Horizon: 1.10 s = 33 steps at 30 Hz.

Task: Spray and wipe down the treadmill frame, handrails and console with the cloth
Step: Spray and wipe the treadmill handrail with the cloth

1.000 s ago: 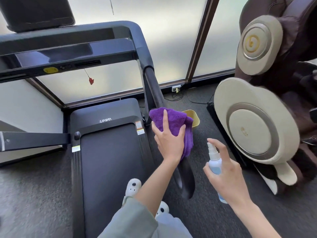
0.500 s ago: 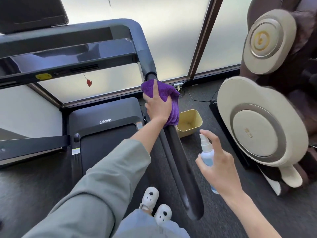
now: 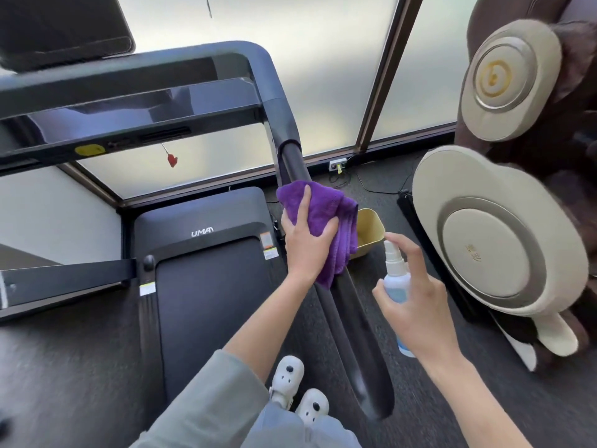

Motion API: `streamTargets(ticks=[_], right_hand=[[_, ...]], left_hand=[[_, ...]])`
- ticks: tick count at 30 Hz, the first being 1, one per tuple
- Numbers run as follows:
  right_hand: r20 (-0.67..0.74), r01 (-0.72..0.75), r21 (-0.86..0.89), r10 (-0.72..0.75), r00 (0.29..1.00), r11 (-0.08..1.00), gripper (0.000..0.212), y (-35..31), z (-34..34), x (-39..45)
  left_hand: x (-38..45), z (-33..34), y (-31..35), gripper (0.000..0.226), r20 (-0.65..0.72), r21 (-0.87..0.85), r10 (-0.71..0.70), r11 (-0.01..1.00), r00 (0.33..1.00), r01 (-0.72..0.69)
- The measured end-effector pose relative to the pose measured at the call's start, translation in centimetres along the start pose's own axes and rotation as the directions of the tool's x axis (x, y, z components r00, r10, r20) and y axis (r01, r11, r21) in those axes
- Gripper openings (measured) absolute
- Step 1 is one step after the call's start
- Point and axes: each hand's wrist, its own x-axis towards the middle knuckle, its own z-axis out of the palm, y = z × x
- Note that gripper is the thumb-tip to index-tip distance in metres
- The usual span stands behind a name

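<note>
View: seen from the person's head, looking down at both bare hands over a dark treadmill [image 3: 206,286] on grey carpet.
Left hand: the left hand [image 3: 307,244] lies flat on a purple cloth [image 3: 326,221], its grip pressing the cloth around the right handrail [image 3: 342,305], roughly a third of the way down from the upper bend.
Right hand: the right hand [image 3: 416,305] has its grip closed around a small spray bottle [image 3: 395,279] with a white nozzle and pale blue body, forefinger raised over the pump, just to the right of the rail and not touching it.
Step in hand: wiping the right handrail; the console [image 3: 129,124] and the left rail [image 3: 68,279] look untouched by either hand at this moment.
Next move: probably sliding the cloth along the bare length of rail toward the near end, keeping it wrapped so the underside is reached; a fresh spray would need the nozzle aimed at the rail or cloth, away from the console.
Writing: the white letters "UMAY" on the motor cover [image 3: 202,233]; small warning stickers beside the belt and a yellow oval label under the console are too small to read.
Surroundings: a small yellow bin [image 3: 371,234] on the floor just behind the cloth, and a brown and cream massage chair [image 3: 504,227] to the right.
</note>
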Motion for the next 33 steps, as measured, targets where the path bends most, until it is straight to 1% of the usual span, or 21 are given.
streamTargets(ticks=[2,4,6,11,14,18,21,25,26,29,31,33], right_hand=[[0.001,-0.011,-0.009,0.011,1.000,1.000,0.074,0.4,0.1,0.1],[0.002,-0.015,-0.023,0.015,1.000,1.000,0.074,0.6,0.1,0.4],[-0.005,-0.036,-0.021,0.036,0.999,0.999,0.074,0.6,0.0,0.9],[-0.011,-0.019,-0.008,0.019,1.000,1.000,0.074,-0.1,0.5,2.1],[-0.008,0.020,0.033,-0.020,1.000,0.999,0.073,-0.7,0.7,2.0],[0.022,0.129,0.102,-0.132,0.991,0.986,0.073,-0.3,0.3,2.0],[0.032,0.216,0.165,-0.224,0.974,0.962,0.074,1.7,-0.2,2.5],[-0.023,0.378,0.178,-0.380,0.925,0.908,0.073,6.8,0.7,3.9],[-0.034,0.424,0.190,-0.426,0.904,0.885,0.072,8.1,1.0,4.2],[-0.007,0.565,0.221,-0.578,0.816,0.795,0.072,11.3,1.5,4.6],[0.004,0.615,0.229,-0.633,0.774,0.754,0.072,12.5,0.9,4.9],[0.020,0.616,0.257,-0.641,0.767,0.745,0.071,13.4,-0.1,4.7]], left_hand=[[0.4,0.5,0.3,0.073,-0.025,0.026,-0.026,0.999,0.999,0.027],[1.7,0.9,1.2,0.072,-0.050,0.128,-0.044,0.990,0.998,0.050],[3.3,1.0,1.7,0.071,-0.057,0.181,-0.052,0.982,0.997,0.062],[9.1,-0.6,3.5,0.071,-0.006,0.142,-0.113,0.983,0.994,0.113],[9.2,-0.6,4.1,0.073,-0.001,0.177,-0.128,0.976,0.992,0.126],[6.5,0.3,3.6,0.074,-0.034,0.218,-0.133,0.966,0.991,0.137],[5.2,0.6,3.2,0.073,-0.067,0.237,-0.103,0.965,0.992,0.116],[5.0,1.2,2.2,0.073,-0.120,0.290,-0.049,0.953,0.992,0.082],[4.8,1.4,1.9,0.072,-0.146,0.310,-0.026,0.948,0.989,0.071],[3.3,1.6,1.4,0.071,-0.199,0.342,0.000,0.937,0.980,0.069],[1.5,2.1,1.4,0.071,-0.211,0.363,-0.005,0.928,0.978,0.083],[-0.7,2.7,1.6,0.071,-0.221,0.402,-0.017,0.910,0.975,0.106]])
